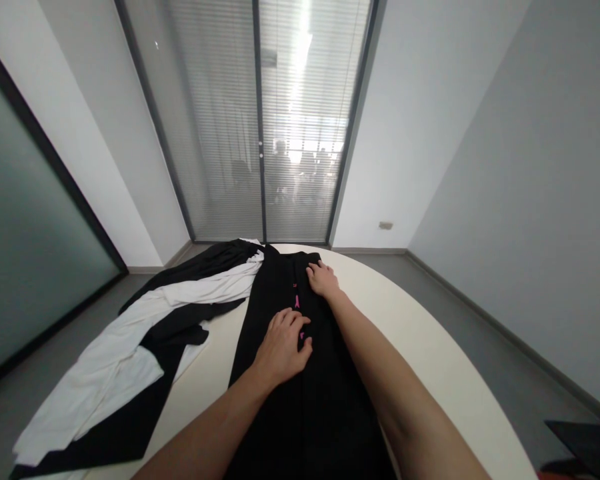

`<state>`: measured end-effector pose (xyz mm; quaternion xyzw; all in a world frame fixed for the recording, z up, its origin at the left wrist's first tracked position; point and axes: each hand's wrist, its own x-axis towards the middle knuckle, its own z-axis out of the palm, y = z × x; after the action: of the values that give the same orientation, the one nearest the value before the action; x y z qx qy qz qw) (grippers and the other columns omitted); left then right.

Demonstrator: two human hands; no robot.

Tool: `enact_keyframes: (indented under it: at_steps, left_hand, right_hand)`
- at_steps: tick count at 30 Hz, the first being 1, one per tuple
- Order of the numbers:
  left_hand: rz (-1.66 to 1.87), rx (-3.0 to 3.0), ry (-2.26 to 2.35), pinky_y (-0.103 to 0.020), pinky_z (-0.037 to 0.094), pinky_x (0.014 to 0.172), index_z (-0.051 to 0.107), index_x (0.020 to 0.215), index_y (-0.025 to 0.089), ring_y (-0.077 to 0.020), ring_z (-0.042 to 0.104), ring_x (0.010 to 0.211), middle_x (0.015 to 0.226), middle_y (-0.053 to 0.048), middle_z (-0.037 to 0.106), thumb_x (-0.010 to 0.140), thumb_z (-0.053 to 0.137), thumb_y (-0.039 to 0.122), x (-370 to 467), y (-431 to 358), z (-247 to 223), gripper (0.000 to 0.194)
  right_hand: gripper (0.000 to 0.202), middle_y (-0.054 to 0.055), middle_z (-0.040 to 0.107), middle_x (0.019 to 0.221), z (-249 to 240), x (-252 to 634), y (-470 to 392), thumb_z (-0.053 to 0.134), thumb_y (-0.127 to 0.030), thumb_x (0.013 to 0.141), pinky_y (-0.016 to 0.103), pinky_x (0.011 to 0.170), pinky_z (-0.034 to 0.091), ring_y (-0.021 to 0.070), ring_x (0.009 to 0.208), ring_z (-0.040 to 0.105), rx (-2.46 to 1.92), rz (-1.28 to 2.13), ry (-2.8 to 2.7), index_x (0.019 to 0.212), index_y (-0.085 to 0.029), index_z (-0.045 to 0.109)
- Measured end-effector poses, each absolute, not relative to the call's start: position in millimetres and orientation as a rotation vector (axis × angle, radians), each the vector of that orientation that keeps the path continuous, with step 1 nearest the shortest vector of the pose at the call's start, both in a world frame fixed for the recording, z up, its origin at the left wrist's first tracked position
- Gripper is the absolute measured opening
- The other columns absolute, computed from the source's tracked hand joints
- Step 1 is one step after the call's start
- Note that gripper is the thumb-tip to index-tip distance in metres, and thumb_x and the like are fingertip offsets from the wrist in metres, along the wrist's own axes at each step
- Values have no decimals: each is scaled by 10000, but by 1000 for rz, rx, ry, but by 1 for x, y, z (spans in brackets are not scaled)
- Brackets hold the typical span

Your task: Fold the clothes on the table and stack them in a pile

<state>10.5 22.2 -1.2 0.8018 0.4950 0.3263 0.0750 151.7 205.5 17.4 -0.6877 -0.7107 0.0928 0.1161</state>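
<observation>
A long black garment (280, 413) lies lengthwise on the table in front of me, its narrower end away from me. It could be trousers or a skirt; I cannot tell which. Small pink marks (297, 302) run down its middle. My left hand (285, 343) rests on the cloth over the lower marks, fingers bent a little and apart, the thumb spread to the right. Near the far right corner, my right hand (323, 279) lies on the garment's edge with fingers spread. Neither hand visibly grips the fabric.
Left of the garment, white clothing (125, 347) and black clothing (200, 263) lie loosely piled, reaching the edge of the round cream table (410, 347). Beyond stand glass panels with blinds (220, 133). A dark object (587, 443) is at the lower right.
</observation>
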Motion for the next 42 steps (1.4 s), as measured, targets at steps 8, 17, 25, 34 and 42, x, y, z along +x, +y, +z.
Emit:
enact_keyframes:
  at_steps: [8, 17, 25, 34, 42]
  left_hand:
    - [1195, 2034, 2120, -509, 369, 1123, 641, 1184, 206, -337, 450, 1346, 1435, -144, 486, 867, 605, 295, -12, 40, 11, 331]
    - [1021, 1875, 2053, -424, 447, 1081, 682, 1159, 129, -275, 623, 1179, 1211, -140, 691, 858, 538, 161, -59, 74, -1, 334]
    - [1000, 2043, 1849, -430, 362, 1172, 635, 1289, 103, -281, 513, 1337, 1423, -160, 562, 801, 520, 26, -35, 109, -4, 507]
    - [1004, 2103, 1802, -468, 330, 1198, 516, 1388, 65, -297, 410, 1421, 1500, -216, 441, 837, 482, 25, -37, 153, -10, 553]
    - [892, 2235, 1813, -508, 298, 1192, 564, 1328, 129, -345, 346, 1444, 1528, -178, 398, 840, 600, 126, -37, 123, -4, 489]
  right_hand:
    - [464, 253, 638, 1226, 28, 172, 201, 528, -415, 916, 440, 872, 519, 356, 1128, 636, -2250, 381, -1714, 1221, -81, 634]
    - [294, 143, 704, 1140, 25, 190, 191, 525, -319, 918, 319, 830, 488, 264, 1068, 657, -2061, 403, -1755, 1150, -160, 610]
    - [293, 156, 689, 1134, 24, 214, 189, 464, -317, 970, 344, 838, 476, 271, 1048, 654, -2039, 337, -1633, 1213, -172, 537]
    - [336, 121, 672, 1238, 29, 229, 225, 423, -352, 1011, 319, 912, 460, 235, 1141, 625, -1924, 300, -1651, 1300, -200, 503]
    - [573, 154, 621, 1336, 14, 228, 206, 623, -310, 884, 334, 976, 450, 257, 1206, 601, -1970, 365, -1778, 1411, -164, 451]
